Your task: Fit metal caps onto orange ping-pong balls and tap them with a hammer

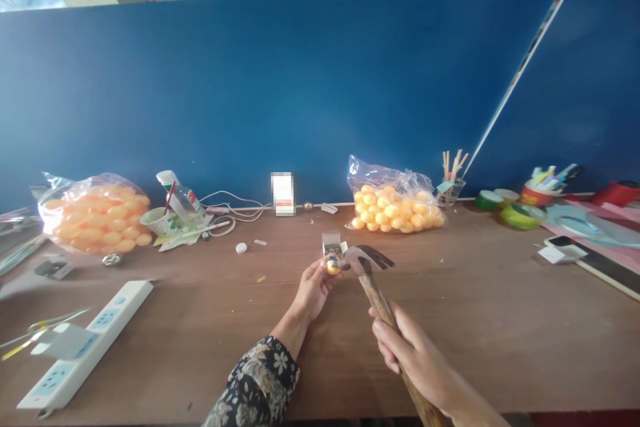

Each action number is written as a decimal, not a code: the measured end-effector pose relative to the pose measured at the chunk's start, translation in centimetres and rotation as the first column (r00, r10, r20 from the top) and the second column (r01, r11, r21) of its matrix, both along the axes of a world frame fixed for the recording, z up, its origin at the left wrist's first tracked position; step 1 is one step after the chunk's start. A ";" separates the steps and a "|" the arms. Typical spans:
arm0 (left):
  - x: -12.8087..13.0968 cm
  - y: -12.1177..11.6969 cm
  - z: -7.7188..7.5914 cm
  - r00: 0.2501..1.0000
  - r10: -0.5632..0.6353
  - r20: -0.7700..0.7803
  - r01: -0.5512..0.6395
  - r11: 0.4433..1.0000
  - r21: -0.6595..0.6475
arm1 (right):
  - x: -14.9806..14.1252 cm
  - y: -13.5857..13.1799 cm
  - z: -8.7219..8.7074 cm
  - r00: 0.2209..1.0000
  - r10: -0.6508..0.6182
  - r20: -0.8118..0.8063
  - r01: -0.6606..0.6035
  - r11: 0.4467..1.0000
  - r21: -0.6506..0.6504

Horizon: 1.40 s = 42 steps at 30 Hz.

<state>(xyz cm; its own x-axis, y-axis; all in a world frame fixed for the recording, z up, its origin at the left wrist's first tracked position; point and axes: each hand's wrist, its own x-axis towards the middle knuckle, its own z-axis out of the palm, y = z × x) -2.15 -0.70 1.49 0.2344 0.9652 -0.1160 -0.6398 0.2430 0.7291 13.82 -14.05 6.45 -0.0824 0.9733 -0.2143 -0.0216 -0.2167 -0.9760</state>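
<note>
My left hand [313,290] pinches a small orange ball [333,270] above the middle of the table; a shiny silvery part shows at its top. Wrapped around the wooden handle of a claw hammer [376,298] is my right hand [407,347]. The hammer's striking face is close beside the ball, its claw pointing right; whether face and ball touch, I cannot tell. Just behind the ball stands a small open box [331,241] with dark contents too small to make out.
Clear bags of orange balls stand at the left [103,217] and right back [395,207]. A white power strip [95,340] lies front left. Along the back are a tilted bottle [183,197], cables, a cup of sticks [453,183] and tape rolls [523,215]. A phone [600,270] lies right.
</note>
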 end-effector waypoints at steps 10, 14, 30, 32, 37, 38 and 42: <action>-0.1 -0.2 0.1 0.999 -0.037 0.008 0.036 0.999 0.007 | -0.2 -0.1 -0.1 1.000 0.019 -0.013 -0.019 1.000 0.009; -0.1 -0.2 0.1 1.000 0.001 -0.001 -0.001 1.000 0.013 | -0.3 -0.1 0.0 1.000 0.000 -0.012 0.000 1.000 0.023; -0.2 -0.1 0.0 0.999 -0.029 -0.022 0.031 0.997 0.068 | -0.4 -0.2 0.2 1.000 -0.001 -0.014 0.001 1.000 0.014; -0.2 0.0 0.0 1.000 -0.017 -0.017 0.018 0.998 0.061 | -0.4 -0.3 0.3 1.000 -0.007 -0.013 0.007 1.000 0.013; -0.2 0.0 -0.1 1.000 -0.021 -0.009 0.021 0.999 0.050 | -0.1 -0.4 0.7 1.000 -0.016 -0.013 0.016 0.999 0.029; -0.2 0.0 -0.1 1.000 -0.023 -0.011 0.023 0.999 0.048 | -0.1 -0.4 0.8 1.000 -0.020 -0.011 0.021 0.999 0.032; -0.2 -0.1 0.1 1.000 -0.023 -0.014 0.024 0.999 0.047 | -0.2 -0.2 0.6 0.999 -0.035 -0.004 0.035 0.998 0.042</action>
<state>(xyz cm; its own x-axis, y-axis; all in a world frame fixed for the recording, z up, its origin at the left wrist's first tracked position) -2.32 -0.85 1.62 0.2558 0.9639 -0.0739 -0.6242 0.2230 0.7488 13.58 -14.24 7.01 -0.0484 0.9837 -0.1729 -0.0320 -0.1746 -0.9841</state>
